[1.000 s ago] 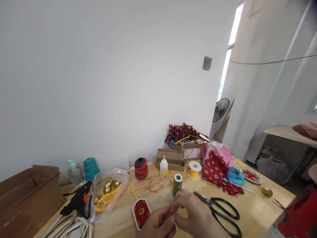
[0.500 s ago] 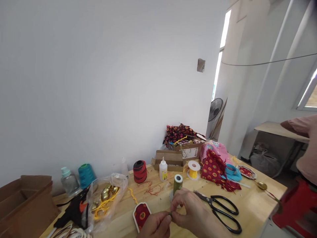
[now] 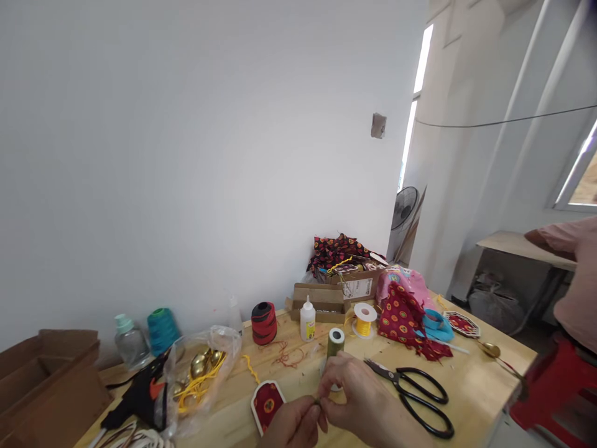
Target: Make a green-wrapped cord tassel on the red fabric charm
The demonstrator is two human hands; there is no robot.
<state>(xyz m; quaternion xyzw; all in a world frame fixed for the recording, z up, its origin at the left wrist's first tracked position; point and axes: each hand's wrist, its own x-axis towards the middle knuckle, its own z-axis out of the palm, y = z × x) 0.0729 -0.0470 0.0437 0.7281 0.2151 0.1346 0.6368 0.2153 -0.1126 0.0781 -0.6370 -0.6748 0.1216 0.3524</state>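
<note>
My left hand (image 3: 295,423) and my right hand (image 3: 351,393) meet low in the middle of the view, their fingertips pinched together. A tiny dark greenish bit shows between them, too small to name. Just behind my right hand stands a spool of olive-green thread (image 3: 335,343), its lower part partly hidden by the fingers. A white-edged tag with dark red patterned fabric (image 3: 268,401) and a yellow cord lies beside my left hand, which covers its lower corner. Black-handled scissors (image 3: 410,392) rest on the wooden table to the right of my right hand.
Behind stand a glue bottle (image 3: 308,320), a yellow cord spool (image 3: 364,320) and a red-black thread spool (image 3: 263,323). Red patterned fabric (image 3: 401,317) lies at right. A plastic bag of gold bells (image 3: 200,367), a glue gun (image 3: 140,398) and a cardboard box (image 3: 51,386) occupy the left.
My two hands stay pinched together, with my left fingertips shifted very slightly left and up. Objects on the table have not moved.
</note>
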